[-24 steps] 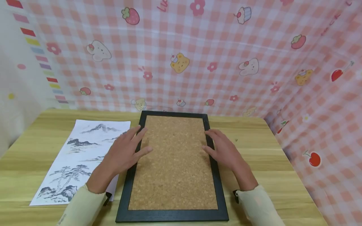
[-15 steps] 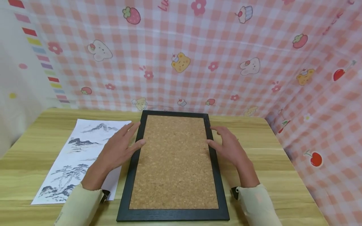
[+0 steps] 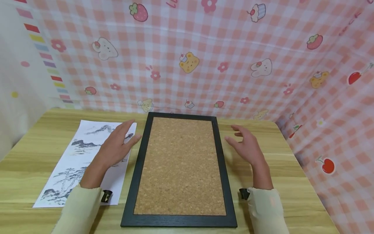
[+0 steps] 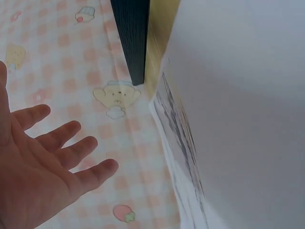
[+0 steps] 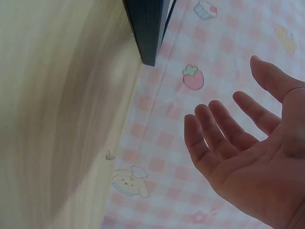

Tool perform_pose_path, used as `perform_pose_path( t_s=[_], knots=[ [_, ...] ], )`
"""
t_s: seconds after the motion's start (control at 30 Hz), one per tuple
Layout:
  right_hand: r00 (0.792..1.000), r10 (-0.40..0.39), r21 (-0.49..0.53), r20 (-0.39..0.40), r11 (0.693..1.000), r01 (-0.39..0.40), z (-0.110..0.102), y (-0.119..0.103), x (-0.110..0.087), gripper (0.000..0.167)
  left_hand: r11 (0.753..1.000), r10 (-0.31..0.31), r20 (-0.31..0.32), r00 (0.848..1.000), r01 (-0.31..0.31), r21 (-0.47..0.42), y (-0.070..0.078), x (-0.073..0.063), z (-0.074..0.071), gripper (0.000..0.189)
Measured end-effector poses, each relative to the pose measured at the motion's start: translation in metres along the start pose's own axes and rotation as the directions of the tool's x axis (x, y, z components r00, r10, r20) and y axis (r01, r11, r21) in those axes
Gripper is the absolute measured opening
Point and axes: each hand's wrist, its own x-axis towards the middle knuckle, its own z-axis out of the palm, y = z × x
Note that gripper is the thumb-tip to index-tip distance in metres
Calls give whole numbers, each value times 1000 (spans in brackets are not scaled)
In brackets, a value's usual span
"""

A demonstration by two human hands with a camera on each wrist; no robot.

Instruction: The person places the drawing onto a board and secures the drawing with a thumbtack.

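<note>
Holding nothing, the left hand [image 3: 112, 148] hovers over a paper sheet [image 3: 84, 154], fingers extended and thumb parted, between nine and ten o'clock of the cork board [image 3: 179, 165]. The right hand [image 3: 245, 144], likewise gripping nothing, has loosely bent fingers between two and three o'clock, apart from the board's black frame [image 3: 179, 221]. The board lies flat on the table [image 3: 292, 185]. The sheet, bearing inky mountains and pines, lies at nine o'clock; pink checked cloth [image 3: 163, 42] hangs at twelve.

Tabletop [image 3: 292, 182] nook within checked cloth [image 3: 163, 48]
</note>
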Motion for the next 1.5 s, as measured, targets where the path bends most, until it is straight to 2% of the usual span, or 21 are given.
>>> perform_pose_path(
  t_s=[0.2,0.47,0.67,0.9,1.23,1.5],
  knots=[
    [999,44,8,-11,999,-44,-1,6,-1,58,999,-25,-28,999,24,-25,-8,-1,-5,76],
    [998,42,9,-39,999,-42,-6,11,-2,60,998,-53,-55,997,52,-25,-13,-4,-12,83],
    [997,62,44,-53,997,-60,-8,12,-1,64,995,-101,-122,987,102,-1,-19,-8,-23,92],
    [991,104,40,-87,994,-100,-15,16,-5,65,995,-101,-181,978,99,-22,-21,-9,-24,96],
    [982,149,84,-119,987,-139,-21,25,-9,67,993,-121,-262,957,116,-33,-29,-12,-30,92],
    [971,201,119,-126,975,-187,-25,33,-8,69,976,-210,-307,928,181,-121,-46,-15,-37,89]
  ],
)
